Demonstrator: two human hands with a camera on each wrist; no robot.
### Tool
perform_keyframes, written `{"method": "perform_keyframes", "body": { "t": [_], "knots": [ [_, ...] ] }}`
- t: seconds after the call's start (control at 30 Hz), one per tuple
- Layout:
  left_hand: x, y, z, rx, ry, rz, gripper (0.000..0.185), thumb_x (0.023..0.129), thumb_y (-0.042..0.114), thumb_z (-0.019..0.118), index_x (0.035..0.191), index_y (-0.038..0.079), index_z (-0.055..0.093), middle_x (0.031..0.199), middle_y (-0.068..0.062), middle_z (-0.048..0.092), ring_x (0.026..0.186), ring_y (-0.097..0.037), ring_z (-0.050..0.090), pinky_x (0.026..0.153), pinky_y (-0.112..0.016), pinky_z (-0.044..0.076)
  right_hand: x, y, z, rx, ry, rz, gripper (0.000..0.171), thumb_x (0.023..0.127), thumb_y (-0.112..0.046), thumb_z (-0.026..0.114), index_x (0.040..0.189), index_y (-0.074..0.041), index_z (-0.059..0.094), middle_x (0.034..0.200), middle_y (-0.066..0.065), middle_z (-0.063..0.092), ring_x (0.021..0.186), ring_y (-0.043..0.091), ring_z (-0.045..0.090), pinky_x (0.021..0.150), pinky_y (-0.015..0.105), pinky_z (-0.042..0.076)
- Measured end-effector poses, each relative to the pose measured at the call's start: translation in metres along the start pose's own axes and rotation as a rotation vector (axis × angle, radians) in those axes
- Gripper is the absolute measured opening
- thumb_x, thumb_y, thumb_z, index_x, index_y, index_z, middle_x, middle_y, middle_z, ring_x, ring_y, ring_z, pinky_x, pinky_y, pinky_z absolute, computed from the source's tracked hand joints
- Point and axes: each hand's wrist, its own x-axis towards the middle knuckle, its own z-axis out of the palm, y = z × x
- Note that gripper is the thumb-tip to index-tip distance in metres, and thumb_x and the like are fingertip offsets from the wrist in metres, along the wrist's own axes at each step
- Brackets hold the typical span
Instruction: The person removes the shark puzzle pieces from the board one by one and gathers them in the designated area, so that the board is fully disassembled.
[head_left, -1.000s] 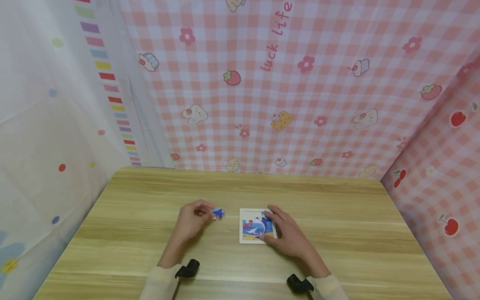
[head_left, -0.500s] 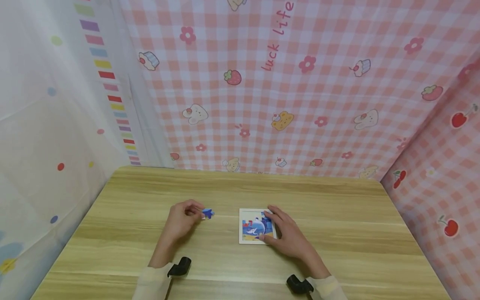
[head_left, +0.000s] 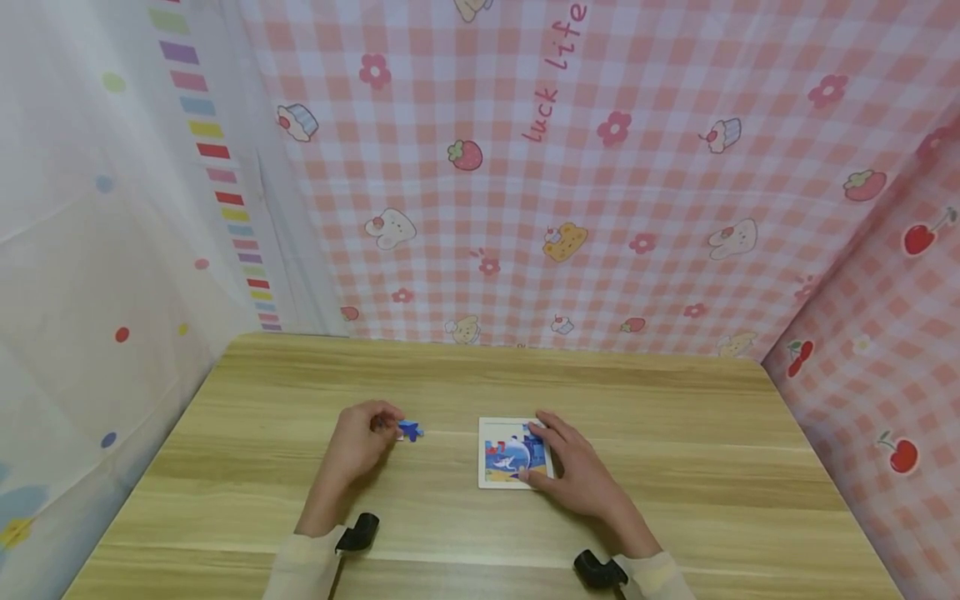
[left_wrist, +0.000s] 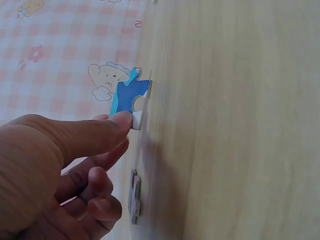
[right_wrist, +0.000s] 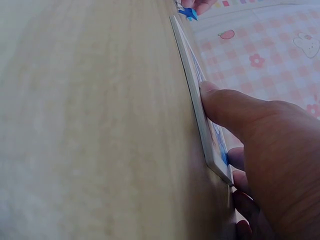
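Note:
My left hand (head_left: 358, 440) pinches a blue jigsaw piece (left_wrist: 131, 95) between thumb and index finger, left of the puzzle board. The piece has a knob, a round notch and a white corner. My right hand (head_left: 583, 471) rests on the right side of the white-framed puzzle board (head_left: 483, 483), its thumb pressing the near part of the picture and a fingertip near the far right corner. The board lies flat, showing a blue sea scene with a white animal and yellow sand; bare white shows at its upper left. My right palm and fingers cover its right edge.
In the left wrist view, small flat pieces (left_wrist: 134, 197) lie on the table under my left hand, seen edge-on. The wooden table (head_left: 637, 392) ends at a pink checked cloth (head_left: 480, 200) behind. Black wrist mounts (head_left: 358, 533) sit on both sleeves.
My left hand has moved left, away from the board, with the blue jigsaw piece, which is now turned slightly. The right hand and the puzzle board have stayed in place.

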Motion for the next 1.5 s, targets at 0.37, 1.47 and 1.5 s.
{"method": "perform_keyframes", "body": {
  "t": [0.37, 1.47, 1.5],
  "knots": [
    [0.002, -0.002, -0.003, 0.145, 0.014, 0.060, 0.014, 0.085, -0.001, 0.078, 0.097, 0.005, 0.077, 0.091, -0.007, 0.069, 0.090, -0.024, 0.062, 0.082, -0.039, 0.051, 0.000, 0.001, 0.000, -0.005, 0.011, -0.012, 0.078, 0.090, -0.051, 0.075, 0.153, -0.014, 0.048, 0.168, 0.009, 0.031, 0.155, 0.037, 0.028, 0.121, 0.063, 0.028],
    [0.000, -0.005, -0.011, 0.267, -0.085, 0.077, 0.018, 0.088, 0.011, 0.079, 0.105, 0.005, 0.077, 0.096, -0.008, 0.064, 0.095, -0.025, 0.054, 0.084, -0.040, 0.047, -0.001, -0.003, -0.001, 0.015, 0.003, 0.005, 0.077, 0.090, -0.049, 0.075, 0.153, -0.014, 0.047, 0.168, 0.009, 0.030, 0.155, 0.038, 0.027, 0.121, 0.063, 0.027],
    [0.000, -0.006, -0.011, 0.265, -0.088, 0.083, 0.018, 0.088, 0.011, 0.079, 0.105, 0.005, 0.077, 0.096, -0.008, 0.064, 0.095, -0.026, 0.054, 0.084, -0.041, 0.047, -0.001, -0.003, -0.001, 0.018, 0.005, 0.005, 0.077, 0.090, -0.048, 0.075, 0.153, -0.014, 0.047, 0.168, 0.009, 0.030, 0.155, 0.038, 0.027, 0.121, 0.063, 0.027]
  ]
}}
